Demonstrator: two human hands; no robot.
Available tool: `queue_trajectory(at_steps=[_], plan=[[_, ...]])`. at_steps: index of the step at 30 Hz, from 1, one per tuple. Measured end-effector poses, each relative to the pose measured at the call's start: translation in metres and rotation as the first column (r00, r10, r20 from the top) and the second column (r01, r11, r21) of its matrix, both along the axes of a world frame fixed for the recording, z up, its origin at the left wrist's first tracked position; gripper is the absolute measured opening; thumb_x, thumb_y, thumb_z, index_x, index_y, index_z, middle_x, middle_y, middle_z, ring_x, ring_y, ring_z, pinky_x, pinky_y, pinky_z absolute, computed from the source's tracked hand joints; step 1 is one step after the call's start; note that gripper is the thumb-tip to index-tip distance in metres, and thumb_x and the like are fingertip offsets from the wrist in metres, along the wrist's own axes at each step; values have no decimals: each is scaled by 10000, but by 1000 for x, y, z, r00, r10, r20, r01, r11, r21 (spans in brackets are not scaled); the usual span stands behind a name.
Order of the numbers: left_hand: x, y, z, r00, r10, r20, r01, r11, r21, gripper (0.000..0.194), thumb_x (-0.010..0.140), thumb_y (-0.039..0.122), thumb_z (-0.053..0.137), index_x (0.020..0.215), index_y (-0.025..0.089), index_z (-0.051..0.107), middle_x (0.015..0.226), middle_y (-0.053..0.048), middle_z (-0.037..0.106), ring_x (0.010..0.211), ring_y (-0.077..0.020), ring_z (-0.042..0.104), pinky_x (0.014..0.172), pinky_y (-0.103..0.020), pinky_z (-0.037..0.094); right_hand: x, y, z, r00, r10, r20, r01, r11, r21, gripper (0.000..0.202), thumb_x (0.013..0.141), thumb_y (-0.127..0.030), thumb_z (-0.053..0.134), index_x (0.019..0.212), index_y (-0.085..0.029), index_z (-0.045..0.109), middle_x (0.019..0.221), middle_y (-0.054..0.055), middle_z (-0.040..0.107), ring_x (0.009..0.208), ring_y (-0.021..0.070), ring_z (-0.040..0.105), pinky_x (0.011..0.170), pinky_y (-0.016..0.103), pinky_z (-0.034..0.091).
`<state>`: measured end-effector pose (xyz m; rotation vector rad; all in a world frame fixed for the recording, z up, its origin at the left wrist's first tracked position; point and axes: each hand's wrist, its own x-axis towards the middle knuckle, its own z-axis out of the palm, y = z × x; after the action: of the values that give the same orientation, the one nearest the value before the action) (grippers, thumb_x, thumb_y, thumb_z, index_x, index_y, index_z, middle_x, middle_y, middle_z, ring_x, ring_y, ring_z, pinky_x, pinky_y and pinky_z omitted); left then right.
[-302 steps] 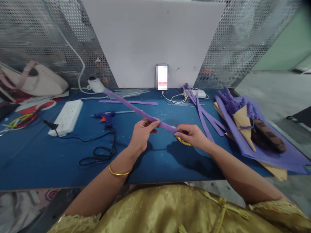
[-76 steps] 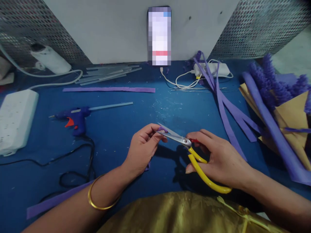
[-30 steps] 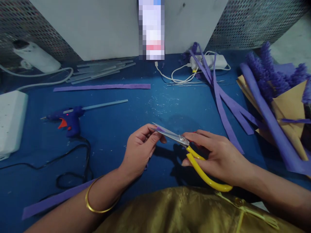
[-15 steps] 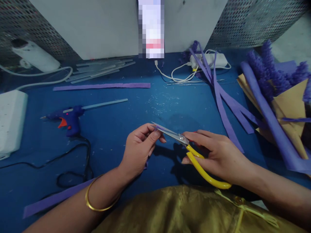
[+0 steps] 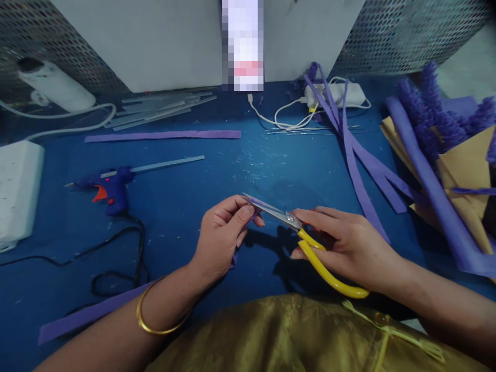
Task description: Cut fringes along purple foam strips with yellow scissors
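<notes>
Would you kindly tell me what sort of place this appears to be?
Probably a craft workspace: a glue gun lies on the blue table, the right hand holds scissors, and wrapped purple flowers lie to the right.

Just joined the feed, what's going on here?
A person's left hand pinches a purple strip, while the right hand holds yellow-handled scissors. The blades are slightly apart beside the left hand, with purple material showing between them. On the blue table, a glue gun lies to the left and a wrapped purple bouquet to the right.
</notes>
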<state>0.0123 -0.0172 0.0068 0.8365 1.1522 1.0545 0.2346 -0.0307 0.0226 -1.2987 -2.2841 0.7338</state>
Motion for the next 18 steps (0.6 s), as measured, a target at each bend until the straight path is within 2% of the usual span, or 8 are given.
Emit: queue_trajectory(at_steps=[8, 12, 15, 18], plan=[[-1, 2, 0, 1000, -8, 16, 8, 1000, -6, 174, 801, 293, 739, 742, 143, 675, 606, -13, 675, 380, -24, 352, 380, -179, 204, 1, 0, 1, 1000, 12, -25, -13, 998, -66, 442, 881, -490, 696, 1203, -187, 688, 760, 14, 622, 608, 142, 549, 566, 261, 445], [-3, 3, 1, 998, -21, 59, 23, 999, -37, 159, 794, 275, 735, 726, 143, 679, 582, -9, 669, 378, -23, 358, 381, -171, 212, 0, 1, 3, 998, 8, -63, -21, 978, -209, 339, 868, -469, 716, 1092, -214, 710, 733, -6, 606, 599, 130, 519, 556, 246, 425], [-3, 4, 1, 995, -23, 100, 30, 997, -68, 148, 780, 269, 737, 721, 146, 680, 573, -4, 665, 371, -24, 358, 379, -169, 217, 0, 2, 3, 991, -13, -134, -32, 943, -330, 245, 882, -447, 699, 969, -218, 712, 807, 3, 654, 650, 132, 553, 584, 238, 449], [-2, 4, 1, 993, -22, 119, 32, 996, -87, 143, 775, 270, 742, 729, 148, 684, 580, -2, 667, 371, -24, 367, 378, -165, 227, 0, 2, 2, 979, -37, -200, -48, 914, -403, 217, 889, -423, 691, 930, -210, 707, 878, 8, 684, 714, 145, 596, 626, 244, 477]])
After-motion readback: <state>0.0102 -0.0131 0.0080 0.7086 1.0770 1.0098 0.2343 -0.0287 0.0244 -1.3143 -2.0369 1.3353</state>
